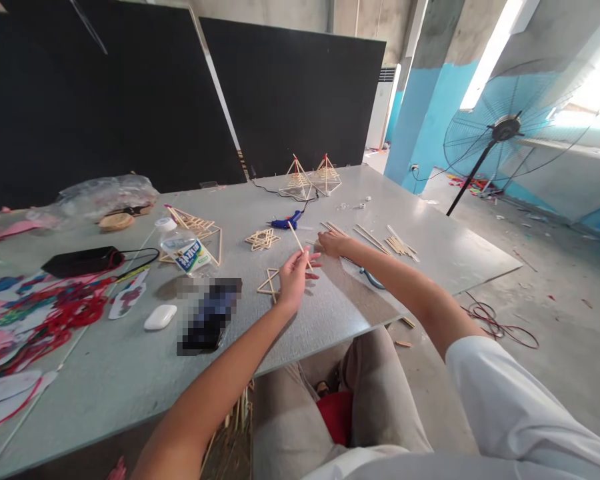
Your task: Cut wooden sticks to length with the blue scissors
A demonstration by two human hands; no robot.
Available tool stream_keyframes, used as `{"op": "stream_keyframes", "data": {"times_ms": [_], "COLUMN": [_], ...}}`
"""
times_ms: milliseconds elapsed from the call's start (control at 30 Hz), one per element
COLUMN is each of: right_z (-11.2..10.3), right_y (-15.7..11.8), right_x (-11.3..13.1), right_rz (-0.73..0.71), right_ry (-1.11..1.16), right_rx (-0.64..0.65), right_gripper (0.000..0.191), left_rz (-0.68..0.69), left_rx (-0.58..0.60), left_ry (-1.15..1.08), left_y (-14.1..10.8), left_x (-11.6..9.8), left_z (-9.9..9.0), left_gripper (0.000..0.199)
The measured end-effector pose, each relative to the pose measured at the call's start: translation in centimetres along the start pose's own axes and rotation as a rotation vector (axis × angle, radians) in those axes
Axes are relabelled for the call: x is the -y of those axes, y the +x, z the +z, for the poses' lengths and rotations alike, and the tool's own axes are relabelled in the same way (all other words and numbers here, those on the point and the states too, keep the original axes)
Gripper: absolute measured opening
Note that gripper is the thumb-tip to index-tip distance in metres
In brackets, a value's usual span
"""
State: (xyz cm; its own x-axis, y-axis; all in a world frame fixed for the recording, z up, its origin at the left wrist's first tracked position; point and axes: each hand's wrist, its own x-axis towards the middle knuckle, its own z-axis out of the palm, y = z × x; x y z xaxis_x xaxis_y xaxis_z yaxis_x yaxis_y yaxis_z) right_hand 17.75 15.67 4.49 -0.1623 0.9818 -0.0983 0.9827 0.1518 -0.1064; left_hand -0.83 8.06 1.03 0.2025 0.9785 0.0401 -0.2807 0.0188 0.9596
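A thin wooden stick (294,235) is pinched between the thumb and fingers of my left hand (293,277), tilted upward above the table. My right hand (333,243) rests low on the tabletop, just right of it, fingers bent and close together; whatever lies under the fingertips is too small to make out. Beside my left wrist lies a flat stick star (269,283). A thicker star of layered sticks (263,239) sits farther back, near a blue glue gun (287,221). Loose sticks (403,244) lie to the right of my right hand.
Two stick pyramids (297,180) stand at the table's back. A blue-handled tool (371,278) lies under my right forearm. Leftward are a bottle (193,255), a phone (213,313), a white case (161,317) and red yarn (83,303). A fan (507,128) stands right.
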Motion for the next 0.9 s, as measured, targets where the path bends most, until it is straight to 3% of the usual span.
{"op": "stream_keyframes", "data": {"times_ms": [167,267,367,433,500,633,900], "right_z": [-2.5,-3.7,-2.6,-0.8,1.2,3.7,3.8], "right_y": [1.2,0.3,-1.9,-3.5,-4.8,-5.3,-3.7], "right_x": [0.6,0.3,0.1,0.0,0.0,-0.6,-1.1], "right_rz": [0.056,0.051,-0.012,-0.057,-0.069,-0.076,-0.214], "right_ry": [0.179,0.347,0.913,1.329,1.549,1.710,1.801], "right_rx": [-0.180,-0.272,-0.335,-0.328,-0.312,-0.311,-0.232], "right_gripper": [0.044,0.051,0.050,0.050,0.052,0.049,0.046], "left_rz": [-0.018,-0.020,-0.068,-0.144,-0.235,-0.353,-0.396], "left_rx": [-0.100,-0.112,-0.053,0.073,0.233,0.443,0.437], "left_ry": [-0.036,-0.075,-0.072,-0.050,-0.039,-0.057,-0.076], "left_y": [2.4,3.0,2.9,2.6,2.1,1.0,0.8], "left_x": [-0.8,-1.1,-1.3,-1.4,-1.2,-0.6,0.7], "left_z": [-1.6,-1.9,-1.9,-1.8,-1.7,-1.4,-1.0], "left_gripper": [0.034,0.027,0.021,0.022,0.029,0.039,0.030]}}
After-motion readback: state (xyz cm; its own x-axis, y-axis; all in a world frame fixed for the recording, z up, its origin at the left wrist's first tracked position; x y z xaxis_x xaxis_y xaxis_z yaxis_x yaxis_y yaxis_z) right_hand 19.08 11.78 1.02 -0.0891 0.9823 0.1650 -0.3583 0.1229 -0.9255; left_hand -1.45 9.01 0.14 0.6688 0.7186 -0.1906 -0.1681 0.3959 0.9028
